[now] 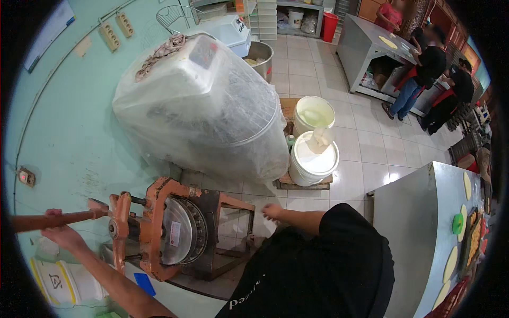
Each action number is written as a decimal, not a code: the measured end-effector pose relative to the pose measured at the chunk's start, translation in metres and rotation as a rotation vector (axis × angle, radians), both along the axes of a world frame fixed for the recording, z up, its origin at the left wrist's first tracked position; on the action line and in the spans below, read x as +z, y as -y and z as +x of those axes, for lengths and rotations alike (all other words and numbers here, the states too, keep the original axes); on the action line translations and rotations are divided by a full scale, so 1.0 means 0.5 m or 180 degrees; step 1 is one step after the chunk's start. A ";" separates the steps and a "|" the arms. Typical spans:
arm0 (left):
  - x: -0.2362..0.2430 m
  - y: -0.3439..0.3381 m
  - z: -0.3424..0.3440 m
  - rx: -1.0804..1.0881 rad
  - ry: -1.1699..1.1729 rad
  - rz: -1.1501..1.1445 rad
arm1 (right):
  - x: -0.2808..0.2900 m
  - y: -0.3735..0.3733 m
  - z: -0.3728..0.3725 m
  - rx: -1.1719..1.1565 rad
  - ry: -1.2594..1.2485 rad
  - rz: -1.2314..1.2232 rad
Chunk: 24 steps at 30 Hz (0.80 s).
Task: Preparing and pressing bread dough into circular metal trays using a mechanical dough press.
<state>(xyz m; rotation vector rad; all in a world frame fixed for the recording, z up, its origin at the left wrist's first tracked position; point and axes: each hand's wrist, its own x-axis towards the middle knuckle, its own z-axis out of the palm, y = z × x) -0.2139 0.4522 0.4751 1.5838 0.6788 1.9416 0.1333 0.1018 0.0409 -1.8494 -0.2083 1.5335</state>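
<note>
At the lower left stands an orange-painted dough divider press (155,228) with worn paint and a round metal head. My left hand (62,234) grips its long reddish-brown lever handle (79,217), which reaches out toward the left wall. A shiny round pressing plate (177,231) sits inside the frame above a dark toothed ring. My right hand (272,212) hangs in the air to the right of the press, with its fingers loosely curled and nothing seen in them. It touches neither the press nor the buckets beyond it.
A large plastic-covered machine (212,100) stands beyond the press. Two white buckets (313,156) sit on a low wooden base. At right is a metal table (419,228) with flat dough pieces (450,263). Several people (428,66) work around a far table (366,45).
</note>
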 end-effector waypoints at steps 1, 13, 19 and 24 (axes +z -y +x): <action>-0.016 0.014 -0.022 0.0036 0.0005 0.0038 | 0.039 -0.028 -0.008 0.0262 -0.0009 0.0255; -0.150 0.383 0.006 -0.0486 -0.0613 -0.0164 | 0.596 -0.024 -0.235 0.1663 -0.2889 0.2448; -0.220 0.604 -0.003 0.0098 -0.1674 0.0203 | 0.705 0.184 -0.314 0.2271 -0.3654 0.1788; -0.344 0.717 0.003 0.0041 -0.1789 0.0023 | 0.586 0.262 -0.355 0.2091 -0.2887 0.1034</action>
